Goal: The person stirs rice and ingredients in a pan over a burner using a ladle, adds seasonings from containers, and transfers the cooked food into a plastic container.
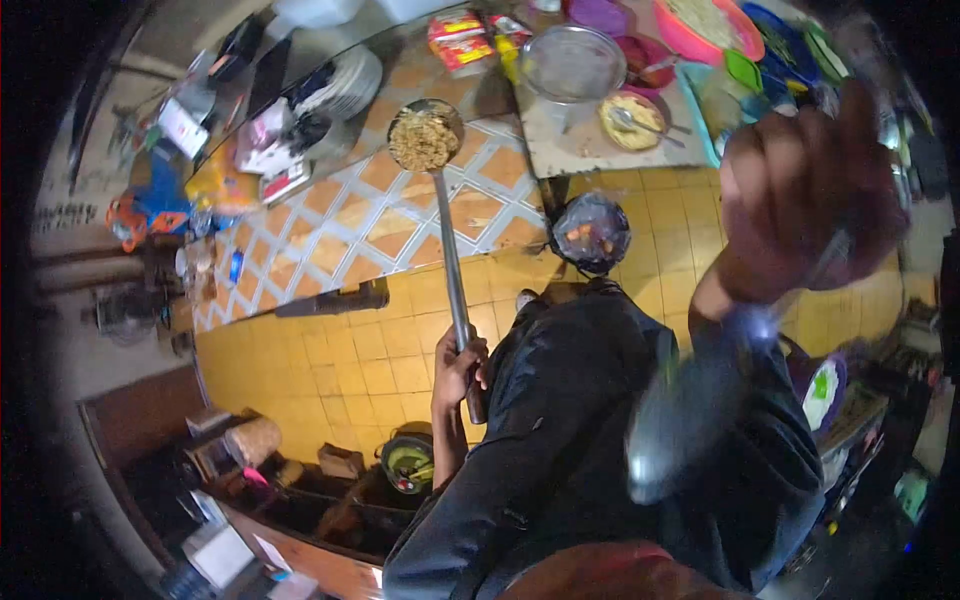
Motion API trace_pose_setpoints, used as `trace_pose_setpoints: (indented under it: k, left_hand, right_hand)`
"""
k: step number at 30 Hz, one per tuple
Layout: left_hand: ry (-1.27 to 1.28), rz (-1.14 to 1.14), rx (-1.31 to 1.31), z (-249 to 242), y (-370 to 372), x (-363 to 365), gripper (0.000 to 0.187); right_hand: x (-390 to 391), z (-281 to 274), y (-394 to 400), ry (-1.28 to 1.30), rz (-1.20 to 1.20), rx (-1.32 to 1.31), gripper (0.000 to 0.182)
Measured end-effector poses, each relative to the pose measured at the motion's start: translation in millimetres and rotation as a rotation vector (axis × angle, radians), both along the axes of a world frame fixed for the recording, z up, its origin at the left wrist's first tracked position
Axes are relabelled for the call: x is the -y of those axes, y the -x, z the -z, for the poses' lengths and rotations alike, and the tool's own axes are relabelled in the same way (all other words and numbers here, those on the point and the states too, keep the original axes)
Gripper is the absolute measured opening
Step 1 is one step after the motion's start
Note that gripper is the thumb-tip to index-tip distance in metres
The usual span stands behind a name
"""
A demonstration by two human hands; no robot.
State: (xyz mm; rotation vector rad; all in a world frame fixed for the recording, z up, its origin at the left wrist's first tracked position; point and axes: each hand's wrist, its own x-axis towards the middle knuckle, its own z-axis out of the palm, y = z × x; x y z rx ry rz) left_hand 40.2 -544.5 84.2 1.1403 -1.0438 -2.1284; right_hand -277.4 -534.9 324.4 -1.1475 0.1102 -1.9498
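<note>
My left hand [461, 368] is wrapped round the lower part of a long metal handle. This is a ladle [449, 250], and its round bowl is heaped with crumbly brown food [424, 138] above the tiled counter. My right hand [810, 195] is raised at the right, closed with its knuckles toward me. From it a shiny metal spoon [685, 425] slants down in front of my dark clothing, smeared by motion. Where the fingers meet its handle is partly hidden.
Orange-and-white tiles cover the counter [380, 225]. On the adjoining table stand a round metal tray [573, 64], a bowl of yellowish food with a spoon [634, 121] and a pink basin [712, 28]. A black bag [592, 232] hangs near the table corner. Below is yellow floor [370, 350].
</note>
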Motion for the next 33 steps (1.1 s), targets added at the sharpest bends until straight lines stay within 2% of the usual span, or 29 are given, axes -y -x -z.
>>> trace_pose_setpoints:
  k: [1, 2, 3, 4, 7, 8, 9, 10, 11, 14, 16, 17, 19, 20, 22, 23, 24, 26, 27, 29, 33]
  left_hand:
    - [0.012, 0.0, 0.031, -1, -1, 0, 0.011]
    - [0.023, 0.002, 0.066, -2, 0, 0, 0.011]
    - [0.018, 0.027, -0.034, 1, -4, -1, 0.014]
    - [0.036, -0.006, -0.048, 4, -4, -3, 0.014]
    - [-0.018, -0.051, 0.039, 1, -1, -18, 0.015]
    - [-0.009, -0.076, 0.031, 1, 3, -24, 0.015]
    - [-0.033, -0.112, -0.026, 2, 6, -31, 0.015]
    - [-0.064, -0.142, -0.082, 3, 12, -39, 0.015]
    - [-0.042, -0.152, 0.004, -2, 20, -46, 0.015]
    - [-0.011, -0.226, 0.046, -1, 45, -70, 0.013]
    - [-0.02, -0.302, 0.051, 2, 67, -86, 0.013]
    - [-0.011, -0.34, 0.061, 0, 79, -94, 0.013]
    - [-0.004, -0.428, 0.086, 5, 104, -117, 0.013]
    - [-0.012, -0.447, 0.084, 8, 119, -129, 0.013]
    - [0.014, -0.535, 0.204, 14, 150, -148, 0.012]
    - [0.004, -0.579, 0.182, 16, 166, -160, 0.01]
    - [-0.015, -0.573, 0.182, 18, 183, -170, 0.01]
    - [-0.053, -0.695, 0.159, 18, 213, -189, 0.013]
    - [-0.074, -0.693, 0.167, 15, 225, -202, 0.013]
    - [-0.101, -0.723, 0.121, 12, 247, -215, 0.013]
    - [-0.13, -0.817, 0.061, 0, 282, -233, 0.015]
  right_hand:
    - [6, 18, 11, -0.071, 0.234, -0.008, 0.016]
    - [23, 62, 41, -0.053, 0.326, -0.193, 0.012]
    - [27, 84, 32, -0.566, 0.624, -0.131, 0.009]
    - [46, 115, 24, -0.798, 0.731, -0.348, 0.006]
    - [81, 263, 18, -0.989, 0.497, -0.529, 0.008]
    - [82, 308, 9, -1.037, 0.441, -0.403, 0.011]
    - [90, 354, 8, -1.028, 0.455, -0.618, 0.015]
    - [93, 374, -2, -1.075, 0.381, -0.527, 0.019]
    - [99, 397, -2, -1.073, 0.254, -0.566, 0.021]
    - [103, 390, -7, -1.03, 0.103, -0.722, 0.03]
    - [111, 402, -2, -0.956, -0.04, -0.972, 0.042]
    - [111, 405, 4, -0.943, -0.055, -0.98, 0.042]
    - [103, 408, 13, -0.842, 0.133, -1.145, 0.035]
    - [96, 411, 21, -0.837, 0.116, -1.157, 0.035]
    - [81, 412, 40, -0.866, -0.097, -1.277, 0.03]
    - [71, 414, 52, -0.774, -0.145, -1.347, 0.023]
    - [58, 397, 66, -0.715, -0.204, -1.423, 0.023]
    - [34, 400, 89, -0.73, -0.351, -1.475, 0.023]
    - [15, 399, 102, -0.747, -0.368, -1.472, 0.023]
    - [-8, 392, 130, -0.551, -0.341, -1.466, 0.022]
    - [-38, 422, 159, -0.621, -0.385, -1.487, 0.022]
